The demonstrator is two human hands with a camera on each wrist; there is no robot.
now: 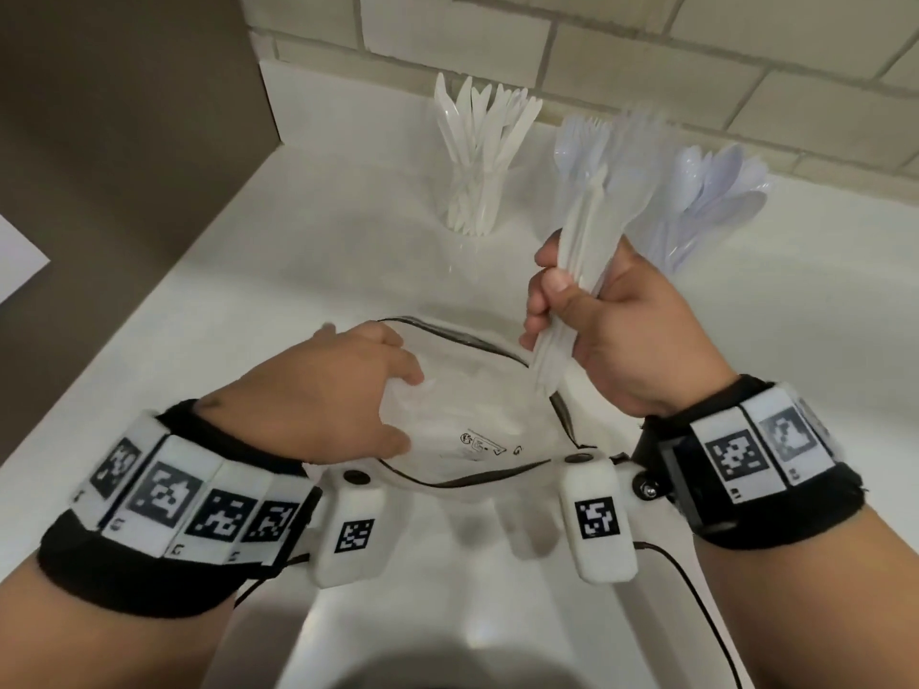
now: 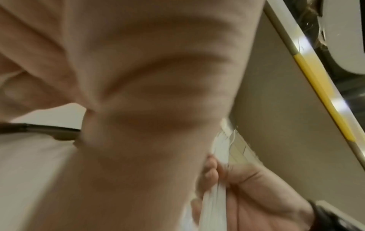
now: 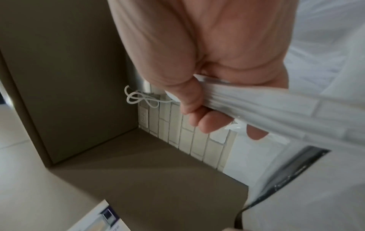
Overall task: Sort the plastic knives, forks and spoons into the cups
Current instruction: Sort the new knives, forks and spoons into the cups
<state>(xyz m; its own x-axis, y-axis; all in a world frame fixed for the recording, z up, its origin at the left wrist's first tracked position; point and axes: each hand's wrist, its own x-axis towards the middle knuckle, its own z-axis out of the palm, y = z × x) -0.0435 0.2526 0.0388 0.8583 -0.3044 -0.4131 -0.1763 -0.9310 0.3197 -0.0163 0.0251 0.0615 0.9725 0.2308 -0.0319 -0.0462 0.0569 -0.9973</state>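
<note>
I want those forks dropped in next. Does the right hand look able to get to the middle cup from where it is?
Probably yes. The right hand grips a bundle of forks raised just in front of the middle cup, with nothing between them.

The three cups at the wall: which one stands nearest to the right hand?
The middle cup, holding forks: the right hand with its bundle is directly before it. The knife cup and spoon cup flank it.

A small "G" (image 1: pixel 518 450) is printed on the clear bag (image 1: pixel 477 390) at 6 o'clock; other marks there are unreadable.
</note>
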